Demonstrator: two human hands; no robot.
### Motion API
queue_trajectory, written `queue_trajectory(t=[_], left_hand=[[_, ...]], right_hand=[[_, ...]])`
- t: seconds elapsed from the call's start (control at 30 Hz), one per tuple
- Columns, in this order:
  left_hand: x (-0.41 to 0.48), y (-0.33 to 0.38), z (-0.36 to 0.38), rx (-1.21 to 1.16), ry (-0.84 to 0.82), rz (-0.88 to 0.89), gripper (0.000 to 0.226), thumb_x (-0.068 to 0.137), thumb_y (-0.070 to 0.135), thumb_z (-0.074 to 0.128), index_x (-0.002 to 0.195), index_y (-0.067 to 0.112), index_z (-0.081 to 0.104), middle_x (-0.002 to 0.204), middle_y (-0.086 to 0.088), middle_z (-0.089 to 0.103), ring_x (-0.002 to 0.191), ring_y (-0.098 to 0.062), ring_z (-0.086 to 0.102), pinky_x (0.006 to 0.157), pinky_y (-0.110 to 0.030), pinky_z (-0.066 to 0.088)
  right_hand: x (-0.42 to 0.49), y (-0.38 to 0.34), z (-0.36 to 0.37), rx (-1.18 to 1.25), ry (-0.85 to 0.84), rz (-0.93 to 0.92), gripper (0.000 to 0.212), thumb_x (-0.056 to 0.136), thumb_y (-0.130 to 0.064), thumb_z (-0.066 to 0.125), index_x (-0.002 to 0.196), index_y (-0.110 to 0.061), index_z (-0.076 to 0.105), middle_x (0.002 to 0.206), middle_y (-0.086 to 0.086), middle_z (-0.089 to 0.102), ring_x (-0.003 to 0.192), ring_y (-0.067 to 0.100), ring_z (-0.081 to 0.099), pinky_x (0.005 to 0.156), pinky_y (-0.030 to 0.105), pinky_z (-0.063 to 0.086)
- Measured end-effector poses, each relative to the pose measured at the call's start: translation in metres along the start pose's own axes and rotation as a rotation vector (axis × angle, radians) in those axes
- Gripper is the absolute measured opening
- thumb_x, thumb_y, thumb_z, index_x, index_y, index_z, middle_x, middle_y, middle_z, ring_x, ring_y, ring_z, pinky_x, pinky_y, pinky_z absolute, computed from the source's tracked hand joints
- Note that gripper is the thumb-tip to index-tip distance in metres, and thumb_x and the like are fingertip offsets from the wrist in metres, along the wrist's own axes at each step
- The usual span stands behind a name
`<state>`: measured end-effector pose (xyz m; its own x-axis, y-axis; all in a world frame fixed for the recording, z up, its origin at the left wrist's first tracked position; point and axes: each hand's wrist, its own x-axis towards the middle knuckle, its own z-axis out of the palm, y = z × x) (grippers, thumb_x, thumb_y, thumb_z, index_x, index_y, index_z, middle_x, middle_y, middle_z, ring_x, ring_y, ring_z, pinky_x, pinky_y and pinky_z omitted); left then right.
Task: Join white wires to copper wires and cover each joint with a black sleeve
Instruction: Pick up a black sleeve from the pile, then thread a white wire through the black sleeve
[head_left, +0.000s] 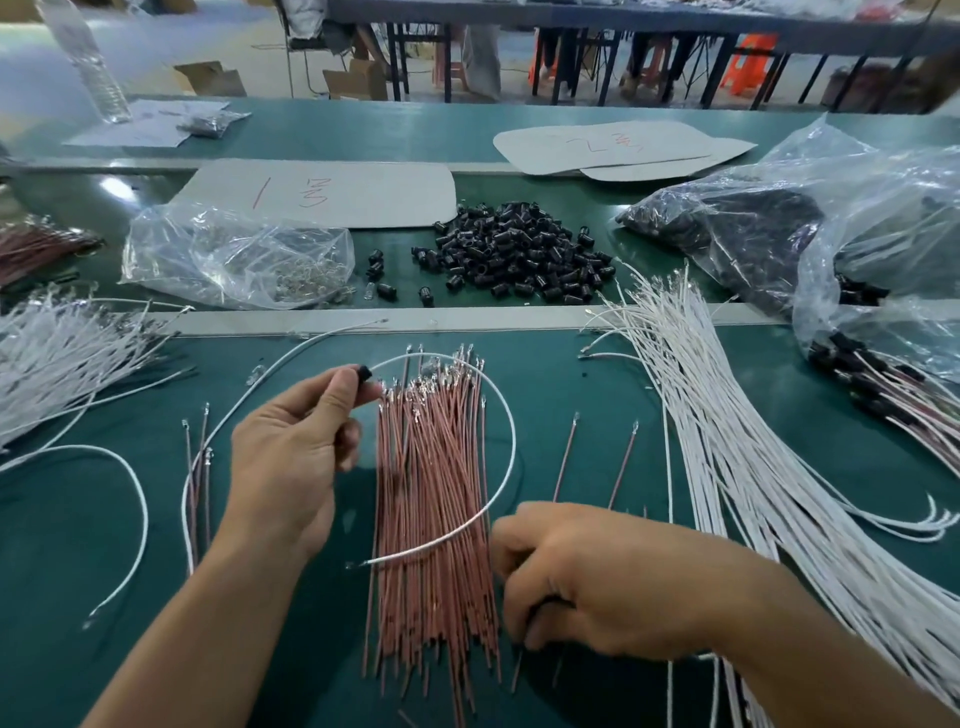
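Left hand (291, 457) pinches a black sleeve (364, 373). A white wire (514, 441) arcs from it over the copper wire bundle (426, 493). Right hand (597, 577) curls at the bundle's right edge; whether it grips a wire is unclear. Bare green mat (78, 649) lies lower left.

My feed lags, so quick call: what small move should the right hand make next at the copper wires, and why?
Probably separate one wire from the copper bundle and lift it toward the black sleeve. The left hand pinches that sleeve with the white wire looping out of it; the right hand curls at the bundle's edge, hold unclear.
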<state>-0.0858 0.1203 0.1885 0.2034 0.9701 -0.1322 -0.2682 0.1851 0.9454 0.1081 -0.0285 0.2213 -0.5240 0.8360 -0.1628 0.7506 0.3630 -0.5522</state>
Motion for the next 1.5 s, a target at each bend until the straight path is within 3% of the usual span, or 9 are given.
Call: queue_trajectory(t=[0.13,0.23,0.33,0.4,0.5,0.6,0.83,1.37,1.5], left_hand=[[-0.003,0.0,0.004,-0.011,-0.037,-0.013,0.017,0.081,0.025,0.067,0.089,0.016,0.08,0.09,-0.009,0.076,0.052,-0.009,0.049,0.043,-0.018,0.04],[-0.004,0.002,0.007,-0.037,-0.076,-0.038,0.018,0.084,0.025,0.065,0.087,0.016,0.08,0.085,-0.008,0.075,0.053,-0.01,0.049,0.043,-0.018,0.041],[-0.007,0.0,0.009,-0.017,-0.129,-0.056,0.021,0.085,0.028,0.062,0.085,0.017,0.08,0.079,-0.006,0.072,0.056,-0.01,0.05,0.044,-0.019,0.042],[-0.01,-0.002,0.011,-0.003,-0.188,-0.065,0.022,0.086,0.028,0.061,0.087,0.016,0.08,0.077,-0.006,0.07,0.058,-0.011,0.051,0.046,-0.019,0.042],[-0.016,-0.002,0.014,0.02,-0.291,-0.058,0.022,0.086,0.023,0.06,0.091,0.014,0.08,0.079,-0.008,0.069,0.06,-0.012,0.051,0.048,-0.02,0.042],[-0.022,-0.004,0.019,0.031,-0.36,-0.048,0.022,0.085,0.018,0.06,0.093,0.013,0.079,0.079,-0.011,0.069,0.06,-0.013,0.053,0.05,-0.02,0.042],[-0.03,-0.006,0.03,0.058,-0.42,-0.012,0.02,0.08,0.011,0.061,0.091,0.01,0.079,0.076,-0.015,0.068,0.058,-0.015,0.052,0.049,-0.021,0.045],[-0.027,-0.02,0.025,0.191,-0.536,0.062,0.023,0.083,0.02,0.069,0.104,0.017,0.078,0.08,-0.011,0.072,0.062,-0.023,0.044,0.054,-0.022,0.042],[-0.029,-0.02,0.027,0.21,-0.494,0.066,0.026,0.079,0.019,0.073,0.105,0.016,0.076,0.07,-0.004,0.07,0.056,-0.016,0.049,0.053,-0.021,0.045]], right_hand=[[-0.002,0.0,0.009,-0.174,-0.003,-0.015,0.01,0.099,-0.02,0.061,0.099,-0.026,0.07,0.109,-0.011,0.043,0.11,0.009,0.033,0.099,0.027,0.035],[-0.003,-0.006,-0.001,-0.034,0.103,0.028,0.015,0.103,-0.018,0.056,0.099,-0.032,0.058,0.106,-0.019,0.047,0.107,0.002,0.04,0.096,0.019,0.033],[-0.017,-0.006,-0.02,0.302,0.625,-0.035,0.024,0.099,-0.004,0.059,0.103,-0.027,0.065,0.093,-0.023,0.06,0.088,0.003,0.06,0.079,0.011,0.044],[-0.023,-0.001,-0.029,0.218,0.951,-0.105,0.018,0.1,-0.007,0.06,0.106,-0.019,0.071,0.095,-0.014,0.065,0.085,0.01,0.064,0.075,0.014,0.046],[-0.013,0.009,-0.028,-0.034,1.125,-0.025,0.013,0.096,-0.002,0.067,0.104,-0.008,0.076,0.093,0.001,0.069,0.083,0.012,0.065,0.071,0.018,0.049],[0.002,0.018,-0.014,-0.155,1.106,0.053,0.01,0.093,-0.001,0.069,0.1,-0.002,0.076,0.091,0.005,0.069,0.08,0.014,0.065,0.073,0.018,0.052],[0.012,0.023,0.003,-0.188,0.999,0.09,0.009,0.095,-0.003,0.068,0.1,-0.003,0.075,0.092,0.005,0.061,0.074,0.007,0.047,0.073,0.01,0.037],[0.021,0.025,0.011,-0.229,1.028,0.028,0.007,0.094,-0.004,0.071,0.099,-0.003,0.075,0.087,0.005,0.06,0.077,0.022,0.054,0.069,0.032,0.048],[0.021,0.026,0.012,-0.186,1.082,0.01,0.025,0.09,-0.007,0.075,0.114,-0.004,0.071,0.083,-0.001,0.067,0.076,0.018,0.059,0.071,0.032,0.052]])
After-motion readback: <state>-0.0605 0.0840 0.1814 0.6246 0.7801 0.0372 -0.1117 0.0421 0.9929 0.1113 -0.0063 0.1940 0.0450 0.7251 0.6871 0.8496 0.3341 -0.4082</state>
